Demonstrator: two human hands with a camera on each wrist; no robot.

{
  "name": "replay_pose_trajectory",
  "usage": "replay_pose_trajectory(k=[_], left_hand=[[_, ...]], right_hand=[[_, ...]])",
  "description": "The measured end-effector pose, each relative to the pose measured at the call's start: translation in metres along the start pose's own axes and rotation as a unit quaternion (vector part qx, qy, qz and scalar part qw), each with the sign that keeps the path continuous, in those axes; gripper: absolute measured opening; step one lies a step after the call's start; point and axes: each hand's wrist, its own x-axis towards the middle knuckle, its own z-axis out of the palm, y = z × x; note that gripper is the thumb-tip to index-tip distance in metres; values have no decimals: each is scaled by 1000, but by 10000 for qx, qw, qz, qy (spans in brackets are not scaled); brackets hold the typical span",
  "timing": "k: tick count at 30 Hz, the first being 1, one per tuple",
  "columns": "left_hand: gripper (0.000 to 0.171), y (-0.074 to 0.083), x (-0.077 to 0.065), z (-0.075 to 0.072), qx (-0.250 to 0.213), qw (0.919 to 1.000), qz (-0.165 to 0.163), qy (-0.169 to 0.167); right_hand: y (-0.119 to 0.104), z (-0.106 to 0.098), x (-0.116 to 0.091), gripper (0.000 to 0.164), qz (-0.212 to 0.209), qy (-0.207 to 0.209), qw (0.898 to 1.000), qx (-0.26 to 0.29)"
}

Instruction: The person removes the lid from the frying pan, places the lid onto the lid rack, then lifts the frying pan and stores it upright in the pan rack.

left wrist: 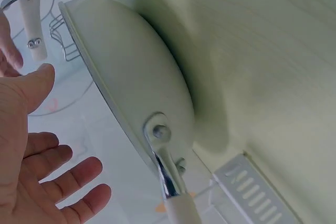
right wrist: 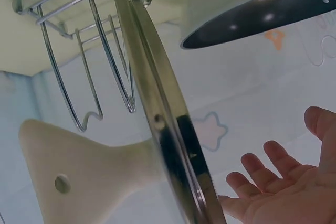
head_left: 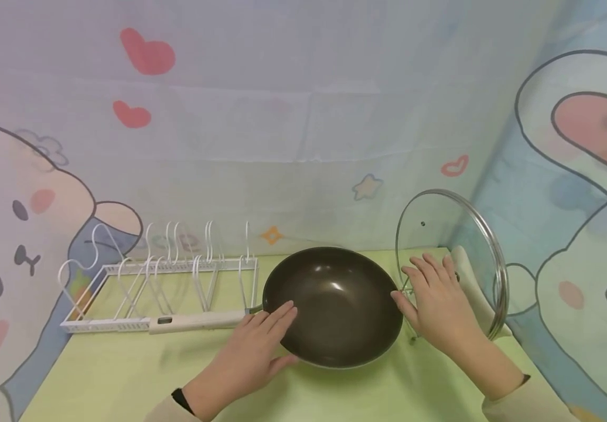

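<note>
A wok (head_left: 333,308) with a dark inside and a cream outside sits mid-table, its pale handle (head_left: 198,321) pointing left. My left hand (head_left: 251,354) hovers by the wok's near left rim, fingers spread and holding nothing; the left wrist view shows it apart from the wok (left wrist: 131,66). To the right, a glass lid (head_left: 451,234) with a metal rim stands on edge in a small wire stand (right wrist: 86,51). My right hand (head_left: 443,305) overlaps the lid in the head view, its fingers extended and holding nothing. A cream lid handle (right wrist: 89,166) projects from the lid's far side.
A white wire rack (head_left: 156,293) with several upright loops stands at the back left. The wok's handle crosses over its front rail (head_left: 108,326). A printed cloth wall (head_left: 303,117) closes off the back and sides of the light green table (head_left: 124,375).
</note>
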Motion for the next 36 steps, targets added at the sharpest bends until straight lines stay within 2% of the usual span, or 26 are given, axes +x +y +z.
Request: replay_pose_trajectory(k=[5,13,20,28,36], left_hand=[[80,-6,-4,2,-43,9999,-108,-57],[79,-10,-11,2,29,9998,-160,143],[78,-17,-20,2,-182,9986,-487,134],[75,-26,-34,3,-269,9960,-799,310],[71,-33,-46,8,-209,9949,-834,521]], right_hand=[[0,7,-3,51,77,-156,9998,27],[-8,15,-8,50,88,-314,9995,39],[-21,29,-14,49,-3,-310,9995,90],[-33,41,-21,49,53,-524,9980,356],[-42,49,-27,50,99,-563,9970,520]])
